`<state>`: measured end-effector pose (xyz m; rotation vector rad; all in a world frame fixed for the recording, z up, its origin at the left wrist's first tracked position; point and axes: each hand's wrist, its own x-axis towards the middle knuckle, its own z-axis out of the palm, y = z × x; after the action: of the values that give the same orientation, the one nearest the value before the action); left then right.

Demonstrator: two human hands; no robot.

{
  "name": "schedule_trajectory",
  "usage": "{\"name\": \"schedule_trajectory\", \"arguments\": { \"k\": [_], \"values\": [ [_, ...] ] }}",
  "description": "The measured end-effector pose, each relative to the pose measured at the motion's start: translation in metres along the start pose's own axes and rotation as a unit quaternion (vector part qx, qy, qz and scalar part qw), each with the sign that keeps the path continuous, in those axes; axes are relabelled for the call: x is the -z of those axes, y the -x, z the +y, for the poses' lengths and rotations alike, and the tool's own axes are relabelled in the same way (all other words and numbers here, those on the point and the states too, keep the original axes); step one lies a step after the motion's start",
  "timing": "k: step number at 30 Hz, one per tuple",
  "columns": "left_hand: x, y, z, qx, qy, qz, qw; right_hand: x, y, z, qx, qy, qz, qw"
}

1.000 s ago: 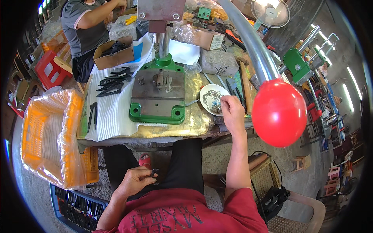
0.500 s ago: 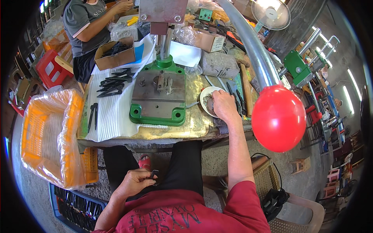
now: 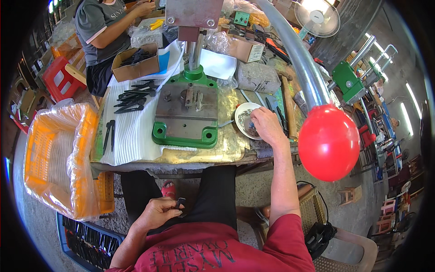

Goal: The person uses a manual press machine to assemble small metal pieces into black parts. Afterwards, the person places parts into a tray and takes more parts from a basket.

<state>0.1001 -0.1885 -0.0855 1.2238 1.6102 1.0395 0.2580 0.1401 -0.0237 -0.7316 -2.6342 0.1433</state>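
Low over my lap, my left hand (image 3: 158, 213) pinches a small black part (image 3: 180, 202), most of it hidden by the fingers. My right hand (image 3: 268, 126) reaches to a white bowl (image 3: 239, 127) at the right of the bench, its fingers bunched inside the rim. Small metal pieces (image 3: 246, 119) lie in the bowl; whatever the fingertips grip is hidden. Left of the bowl stands a green press (image 3: 183, 140) with a grey metal plate. Black handle-like parts (image 3: 133, 97) lie on white foam sheeting (image 3: 129, 147) left of it.
The press lever with a red ball knob (image 3: 329, 143) juts out right of my forearm. An orange basket (image 3: 38, 154) lined with plastic stands at left. Behind the foam sits a cardboard box (image 3: 124, 72) of black parts. A co-worker (image 3: 102, 31) sits at far left.
My right hand has shifted slightly right and drawn back within the bowl, uncovering more of the small metal pieces. My left hand keeps its hold on the black part.
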Motion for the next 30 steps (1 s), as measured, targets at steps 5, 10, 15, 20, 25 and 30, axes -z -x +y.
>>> {"name": "schedule_trajectory", "arguments": {
  "k": [5, 10, 15, 20, 25, 30],
  "values": [
    [-0.002, 0.000, -0.003, -0.007, 0.018, 0.007, 1.000, -0.014, -0.001, 0.010, -0.004, 0.059, -0.019, 0.998],
    [0.001, 0.000, -0.002, -0.017, -0.010, 0.000, 1.000, -0.016, -0.005, 0.008, -0.018, 0.129, -0.079, 0.988],
    [-0.001, 0.002, 0.001, 0.002, 0.001, 0.008, 1.000, -0.008, -0.004, 0.002, -0.064, 0.076, -0.047, 0.994],
    [-0.002, 0.002, -0.003, -0.008, 0.012, 0.009, 1.000, -0.001, 0.004, 0.006, -0.089, -0.140, 0.041, 0.985],
    [-0.003, -0.001, 0.000, 0.010, 0.007, -0.007, 1.000, -0.017, 0.008, 0.026, -0.132, -0.291, 0.081, 0.944],
    [-0.004, 0.001, -0.005, 0.004, 0.025, 0.005, 1.000, -0.015, 0.006, 0.021, -0.133, -0.445, 0.087, 0.881]
  ]
}}
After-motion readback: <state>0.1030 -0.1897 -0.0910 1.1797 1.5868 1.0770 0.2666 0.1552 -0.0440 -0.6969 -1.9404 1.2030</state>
